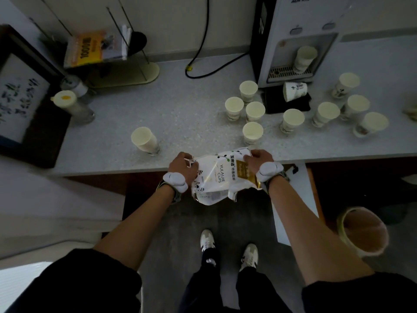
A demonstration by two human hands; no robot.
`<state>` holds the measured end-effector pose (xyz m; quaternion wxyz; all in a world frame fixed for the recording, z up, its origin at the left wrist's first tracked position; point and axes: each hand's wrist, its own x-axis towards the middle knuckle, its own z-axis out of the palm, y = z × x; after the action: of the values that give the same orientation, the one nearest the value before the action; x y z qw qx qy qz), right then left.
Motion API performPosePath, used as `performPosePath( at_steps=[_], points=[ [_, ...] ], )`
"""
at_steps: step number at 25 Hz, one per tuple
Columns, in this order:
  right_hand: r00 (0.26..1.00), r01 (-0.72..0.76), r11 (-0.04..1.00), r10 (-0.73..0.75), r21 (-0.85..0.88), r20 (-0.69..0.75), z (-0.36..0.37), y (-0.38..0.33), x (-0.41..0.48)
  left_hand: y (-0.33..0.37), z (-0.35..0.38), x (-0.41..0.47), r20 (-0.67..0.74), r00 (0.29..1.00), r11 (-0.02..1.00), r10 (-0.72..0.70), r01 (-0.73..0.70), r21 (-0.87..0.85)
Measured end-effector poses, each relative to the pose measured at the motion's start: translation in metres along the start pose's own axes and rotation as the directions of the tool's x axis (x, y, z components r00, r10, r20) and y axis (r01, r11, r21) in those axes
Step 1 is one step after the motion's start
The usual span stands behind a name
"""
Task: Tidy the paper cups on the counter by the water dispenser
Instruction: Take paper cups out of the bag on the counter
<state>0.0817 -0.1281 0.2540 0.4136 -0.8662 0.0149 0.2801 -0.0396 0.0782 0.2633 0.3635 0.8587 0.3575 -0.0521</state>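
Observation:
Both hands hold a white plastic cup bag (220, 175) printed "YULAIJIE CUPS" at the counter's front edge. My left hand (183, 164) grips its left end and my right hand (259, 159) pinches its right top corner. Several white paper cups stand upright on the grey counter (180, 114): one alone (144, 140) at the left, a cluster (252, 111) in the middle, another group (352, 109) at the right. One cup (294, 91) lies on its side on a black mat. Another cup (304, 58) sits in the water dispenser (300, 23).
A lidded jar (71, 106) and a framed board (24, 96) stand at the counter's left. A wire rack with a booklet (97, 48) is behind them. A black cable (203, 64) loops near the dispenser. A lined waste bin (363, 230) stands on the floor at my right.

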Motion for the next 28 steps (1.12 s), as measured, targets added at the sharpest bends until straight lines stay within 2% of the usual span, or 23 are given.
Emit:
performPosePath(
  at_steps=[6, 14, 17, 21, 25, 28],
  points=[
    [0.994, -0.113, 0.992, 0.113, -0.063, 0.000, -0.027, 0.066, -0.004, 0.008, 0.062, -0.018, 0.087, 0.994, 0.998, -0.059, 0.060, -0.011],
    [0.963, -0.265, 0.964, 0.263, -0.027, -0.053, -0.035, 0.145, 0.013, 0.001, 0.153, -0.006, 0.210, 0.977, 0.999, -0.039, 0.036, 0.017],
    [0.964, -0.264, 0.964, 0.263, -0.032, -0.033, -0.027, 0.171, 0.032, -0.006, 0.180, 0.005, 0.246, 0.969, 1.000, -0.012, 0.004, 0.030],
    [0.964, -0.257, 0.964, 0.261, 0.070, -0.047, -0.014, 0.204, 0.066, -0.018, 0.217, 0.031, 0.267, 0.963, 0.999, 0.036, -0.038, 0.005],
    [0.971, -0.221, 0.953, 0.235, 0.208, -0.047, 0.002, 0.235, 0.105, -0.031, 0.259, 0.061, 0.215, 0.974, 0.997, 0.075, -0.077, 0.000],
    [0.985, -0.137, 0.970, 0.155, 0.199, -0.078, 0.015, 0.263, 0.133, -0.050, 0.296, 0.090, 0.188, 0.972, 0.990, 0.138, -0.142, 0.004]
  ],
)
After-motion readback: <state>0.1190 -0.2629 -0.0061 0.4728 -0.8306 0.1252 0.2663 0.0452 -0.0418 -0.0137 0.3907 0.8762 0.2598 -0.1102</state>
